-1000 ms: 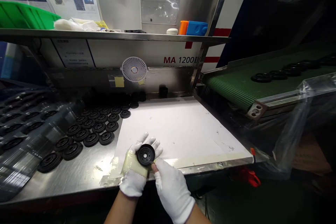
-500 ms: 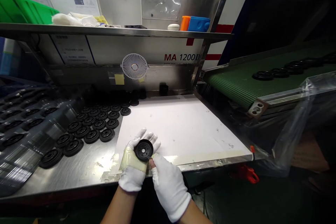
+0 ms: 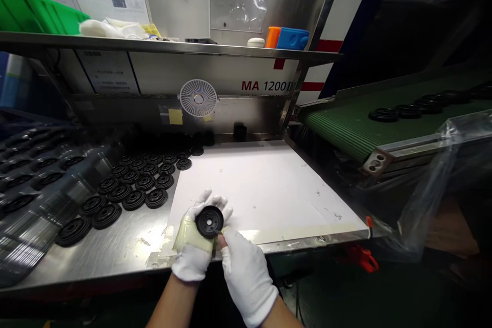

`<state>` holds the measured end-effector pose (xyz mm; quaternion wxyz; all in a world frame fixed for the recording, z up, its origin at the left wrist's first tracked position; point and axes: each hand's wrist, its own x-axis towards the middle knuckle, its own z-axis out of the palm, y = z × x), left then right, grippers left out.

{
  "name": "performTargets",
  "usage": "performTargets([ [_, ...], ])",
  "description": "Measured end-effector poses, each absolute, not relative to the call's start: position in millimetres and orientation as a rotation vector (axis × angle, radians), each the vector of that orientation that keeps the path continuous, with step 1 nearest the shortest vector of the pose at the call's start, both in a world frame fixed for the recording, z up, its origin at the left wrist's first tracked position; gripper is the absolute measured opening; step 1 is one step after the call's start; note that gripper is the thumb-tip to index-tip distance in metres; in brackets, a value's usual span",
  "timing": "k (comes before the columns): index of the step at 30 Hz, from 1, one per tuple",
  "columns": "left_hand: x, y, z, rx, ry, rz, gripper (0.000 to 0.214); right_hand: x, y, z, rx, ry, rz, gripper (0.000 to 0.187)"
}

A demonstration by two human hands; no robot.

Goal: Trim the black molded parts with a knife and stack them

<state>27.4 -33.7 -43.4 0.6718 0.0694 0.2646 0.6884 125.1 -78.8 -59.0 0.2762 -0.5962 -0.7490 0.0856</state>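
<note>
My left hand (image 3: 194, 251), in a white glove with tape round the thumb, holds a round black rubber disc (image 3: 209, 221) face up over the front edge of the white sheet (image 3: 265, 189). My right hand (image 3: 246, 274), also gloved, is closed in a pinch, its fingertips touching the disc's lower right rim. Whatever those fingers pinch is too small to make out.
Rows of several black discs (image 3: 134, 187) lie on the steel bench (image 3: 115, 251) to the left, beside clear plastic trays (image 3: 34, 189) holding more. A green conveyor (image 3: 346, 123) at right carries black rings (image 3: 407, 108). A shelf (image 3: 165, 47) and small fan (image 3: 198, 98) stand behind.
Both hands with the disc have shifted slightly left and up in the view; the grip looks the same.
</note>
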Motion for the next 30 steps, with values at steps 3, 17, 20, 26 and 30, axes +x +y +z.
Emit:
performTargets([
  [3,23.4,-35.3,-40.5,0.152,0.599,1.432,0.03,133.0,-74.1,-56.6,-1.62,-2.007,0.24,0.021],
  [17,19.7,-36.0,-39.2,0.183,0.564,1.432,0.033,127.0,-76.8,-58.0,-1.618,-2.028,0.236,0.02],
  [20,21.8,-33.2,-42.2,0.138,0.537,1.47,0.019,132.4,-74.8,-60.2,-1.641,-2.0,0.251,0.018],
  [26,30.1,-32.2,-47.8,0.13,0.527,1.656,0.018,120.2,-84.1,-65.9,-1.626,-2.01,0.231,0.023],
  [30,23.6,-38.3,-45.8,0.186,0.576,1.511,0.035,123.2,-82.3,-63.9,-1.61,-2.005,0.23,0.022],
])
